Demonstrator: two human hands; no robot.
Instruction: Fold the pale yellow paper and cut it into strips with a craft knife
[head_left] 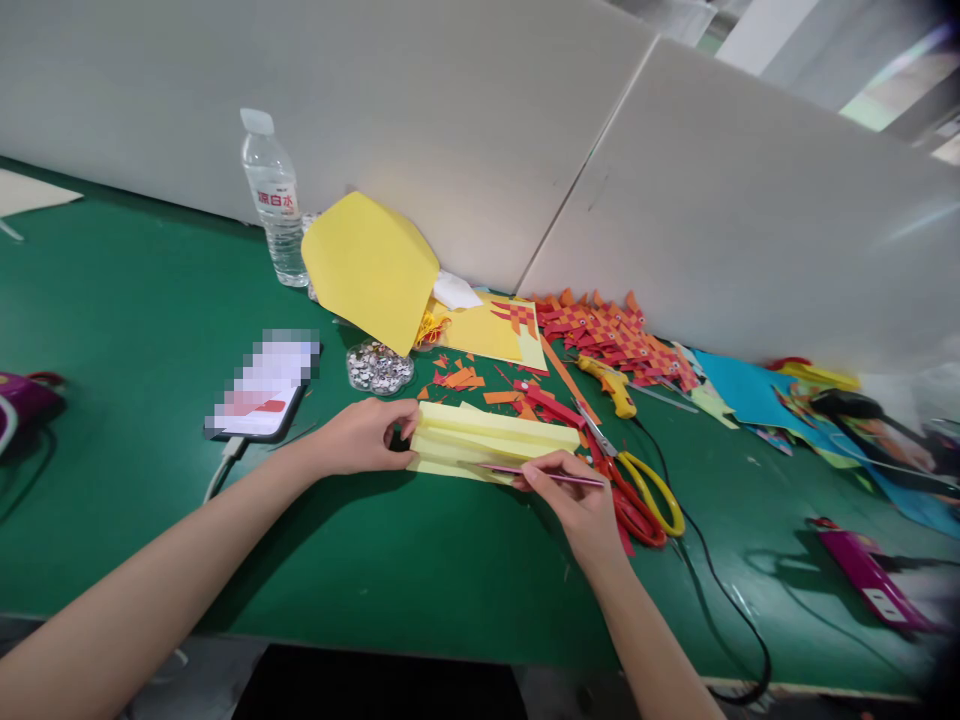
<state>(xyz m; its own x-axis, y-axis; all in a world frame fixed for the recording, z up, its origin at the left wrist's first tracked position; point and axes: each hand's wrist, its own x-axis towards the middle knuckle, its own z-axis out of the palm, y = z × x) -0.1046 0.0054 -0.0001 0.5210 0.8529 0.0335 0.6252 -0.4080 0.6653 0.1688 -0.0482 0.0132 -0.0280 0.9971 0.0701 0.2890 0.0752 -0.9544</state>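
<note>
Head view puts us over a green table (150,300), both of our bare arms reaching in from the near edge. Our left hand (364,435) rests on the left end of a folded pale yellow paper (487,440), the fingers curled and the fingertips pinching that edge so the sheet lies flat on the table. Our right hand (574,500) sits at the paper's near right corner, thumb and fingers pressed together around a thin pink pencil (540,473) whose tip lies across the paper's lower edge. The paper itself lies between our two hands, just in front of a scatter of red and orange scraps (495,385).

Just right of our right hand, almost touching it, lie scissors (637,490) with one yellow and one red handle. Beyond them a yellow glue gun (611,385) rests on the table with a black cable (720,580) running toward the near edge. Farther back a pile of woven red-and-orange paper pieces (615,335) sits against the white partition (750,200). A large yellow sheet (371,265) curls upward near a clear water bottle (274,200). A small dish of googly eyes (379,367) stands just left of the scraps, and a phone (262,390) lies near our left wrist. Blue paper (742,390) lies to the far right.
</note>
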